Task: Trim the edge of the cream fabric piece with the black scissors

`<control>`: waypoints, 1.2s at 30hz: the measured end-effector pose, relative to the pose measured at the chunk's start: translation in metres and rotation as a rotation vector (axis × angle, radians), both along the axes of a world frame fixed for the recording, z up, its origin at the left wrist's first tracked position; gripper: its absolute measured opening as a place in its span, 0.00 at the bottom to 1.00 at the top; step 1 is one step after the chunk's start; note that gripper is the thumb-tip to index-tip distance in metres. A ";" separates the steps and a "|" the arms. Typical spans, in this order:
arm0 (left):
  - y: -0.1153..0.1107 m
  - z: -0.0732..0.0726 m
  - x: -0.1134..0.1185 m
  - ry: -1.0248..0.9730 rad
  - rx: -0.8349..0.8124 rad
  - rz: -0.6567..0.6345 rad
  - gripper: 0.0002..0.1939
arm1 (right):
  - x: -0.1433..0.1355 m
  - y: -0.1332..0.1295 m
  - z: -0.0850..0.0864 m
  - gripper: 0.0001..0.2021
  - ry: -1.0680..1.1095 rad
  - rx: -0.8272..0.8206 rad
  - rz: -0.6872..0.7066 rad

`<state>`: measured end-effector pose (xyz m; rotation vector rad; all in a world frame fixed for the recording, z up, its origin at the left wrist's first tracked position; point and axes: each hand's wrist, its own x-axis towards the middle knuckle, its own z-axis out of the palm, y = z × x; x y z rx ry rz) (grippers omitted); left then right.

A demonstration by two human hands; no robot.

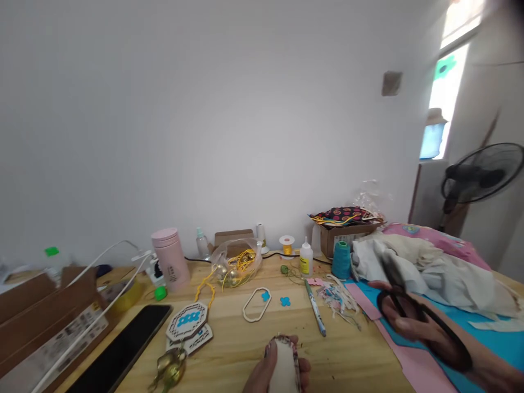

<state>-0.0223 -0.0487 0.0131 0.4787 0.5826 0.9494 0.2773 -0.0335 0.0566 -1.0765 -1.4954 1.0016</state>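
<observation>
Bottom centre of frame: left hand closed around a pale oval padded piece, fingers wrapped along its edges. Lower right: right hand holding black scissors, fingers through the loops, blades blurred (open or shut, cannot tell). Piece appears assembled but not yet trimmed; no cut seen under way. Mid-frame on the wooden surface: oval frame, blue pen, snipped scraps. Farther back: glue bottle, teal thread cone, pink flask.
</observation>
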 end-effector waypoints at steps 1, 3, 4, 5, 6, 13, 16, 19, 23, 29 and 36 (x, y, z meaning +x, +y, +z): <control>-0.002 0.005 0.001 -0.026 -0.035 0.004 0.19 | -0.020 0.000 -0.002 0.20 0.111 -0.039 0.143; -0.006 0.014 0.002 -0.060 -0.088 0.022 0.23 | -0.060 -0.003 -0.005 0.24 0.220 -0.044 0.303; -0.007 0.017 0.002 -0.068 -0.097 0.041 0.25 | -0.079 -0.004 -0.005 0.22 0.202 -0.031 0.319; -0.009 0.020 0.002 -0.063 -0.100 0.061 0.27 | -0.095 -0.005 -0.005 0.19 0.146 -0.018 0.339; -0.011 0.022 0.002 -0.051 -0.102 0.084 0.27 | -0.109 -0.005 -0.004 0.17 0.107 -0.040 0.354; -0.014 0.022 0.005 0.006 -0.115 0.220 0.21 | -0.130 0.015 -0.004 0.12 0.144 -0.194 0.404; -0.012 0.020 0.004 -0.040 -0.078 0.227 0.17 | -0.117 0.027 -0.003 0.13 0.108 -0.173 0.344; -0.009 0.016 0.002 -0.107 -0.091 0.222 0.16 | -0.107 0.039 0.006 0.15 0.091 -0.140 0.296; -0.003 0.008 -0.001 -0.148 -0.117 0.188 0.19 | -0.112 0.050 0.020 0.15 0.082 -0.115 0.283; -0.005 0.014 0.002 -0.123 -0.086 0.122 0.22 | -0.150 0.045 0.011 0.15 0.107 -0.098 0.373; -0.006 0.030 -0.009 0.283 0.093 0.085 0.20 | -0.154 0.024 -0.013 0.13 0.226 -0.255 0.496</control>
